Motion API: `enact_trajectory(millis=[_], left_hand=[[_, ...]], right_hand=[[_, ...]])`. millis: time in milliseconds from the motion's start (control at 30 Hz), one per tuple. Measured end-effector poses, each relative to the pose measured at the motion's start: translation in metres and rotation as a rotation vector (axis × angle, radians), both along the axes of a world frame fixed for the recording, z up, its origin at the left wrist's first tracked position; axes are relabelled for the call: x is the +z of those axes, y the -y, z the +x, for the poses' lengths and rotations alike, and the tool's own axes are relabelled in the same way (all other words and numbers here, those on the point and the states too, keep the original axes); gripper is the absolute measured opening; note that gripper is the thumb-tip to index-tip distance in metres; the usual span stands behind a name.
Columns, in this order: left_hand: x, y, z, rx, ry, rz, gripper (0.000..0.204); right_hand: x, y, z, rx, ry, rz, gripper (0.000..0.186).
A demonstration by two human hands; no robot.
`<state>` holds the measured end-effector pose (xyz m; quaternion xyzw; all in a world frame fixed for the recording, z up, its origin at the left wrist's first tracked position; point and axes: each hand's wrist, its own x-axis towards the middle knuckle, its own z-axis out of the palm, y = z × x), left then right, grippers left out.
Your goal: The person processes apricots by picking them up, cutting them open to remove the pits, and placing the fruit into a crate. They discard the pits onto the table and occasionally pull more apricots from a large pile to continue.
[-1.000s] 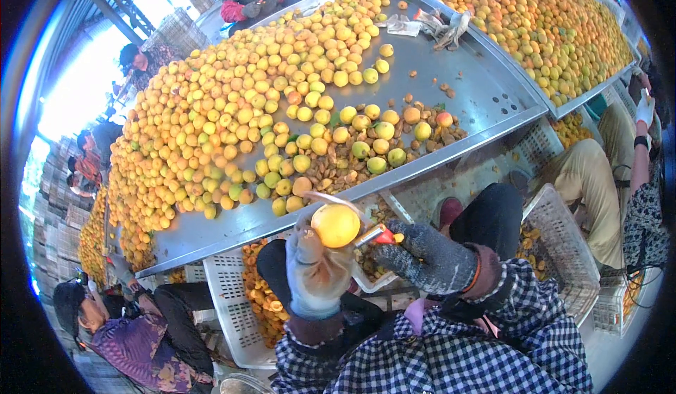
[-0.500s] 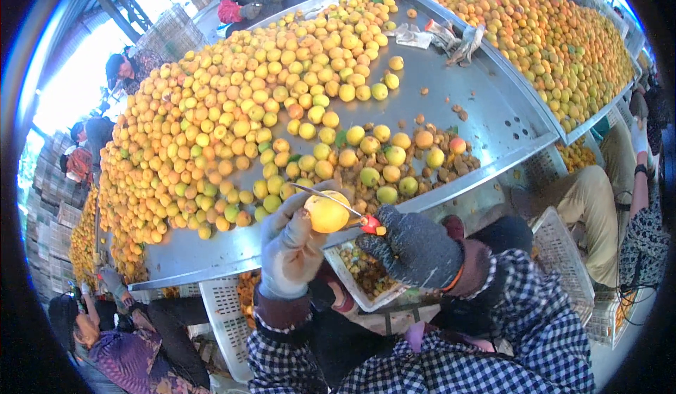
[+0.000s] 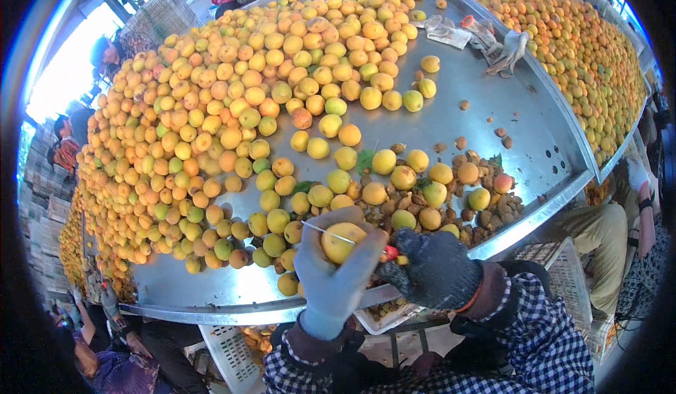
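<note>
My left hand (image 3: pixel 325 281), in a light grey glove, is closed around a yellow apricot (image 3: pixel 343 242). My right hand (image 3: pixel 440 271), in a dark grey glove, grips a knife with a red and yellow handle (image 3: pixel 391 253); its thin blade lies across the apricot. Both hands are at the near edge of a metal tray (image 3: pixel 507 102), where loose apricots (image 3: pixel 232 137) cover much of the left and back. Brown pits (image 3: pixel 486 214) with some fruit among them lie just beyond my right hand.
A second tray (image 3: pixel 590 171) heaped with apricots adjoins at right. Crumpled gloves (image 3: pixel 508 56) lie on the middle tray. Co-workers sit left (image 3: pixel 141 366), right (image 3: pixel 605 253) and across (image 3: pixel 109 56). Perforated crates (image 3: pixel 222 359) stand below the tray, another (image 3: pixel 556 260) beside my right arm.
The view has shifted, bringing the tray larger and lower in the picture. My left hand has turned and wrapped further round the apricot. The knife blade now tilts across the fruit's front.
</note>
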<state>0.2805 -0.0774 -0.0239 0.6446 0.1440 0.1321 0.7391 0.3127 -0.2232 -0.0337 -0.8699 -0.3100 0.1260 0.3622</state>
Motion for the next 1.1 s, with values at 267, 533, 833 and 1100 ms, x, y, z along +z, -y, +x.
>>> enact_trajectory(millis=[267,533,833,1100], left_hand=[[-0.009,-0.026,-0.006,-0.094,-0.081,0.072,0.030],[-0.019,-0.043,-0.022,-0.265,-0.078,-0.222,0.038],[-0.013,-0.003,-0.016,-0.376,-0.095,-0.475,0.057],[-0.041,-0.001,-0.001,-0.201,0.121,0.030,0.042]], right_hand=[[-0.014,-0.008,0.014,0.157,-0.315,0.110,0.037],[-0.014,-0.004,0.015,0.176,-0.284,0.085,0.035],[-0.002,0.008,-0.001,-0.111,0.124,0.409,0.037],[-0.025,0.018,0.023,-0.238,-0.043,0.304,0.035]])
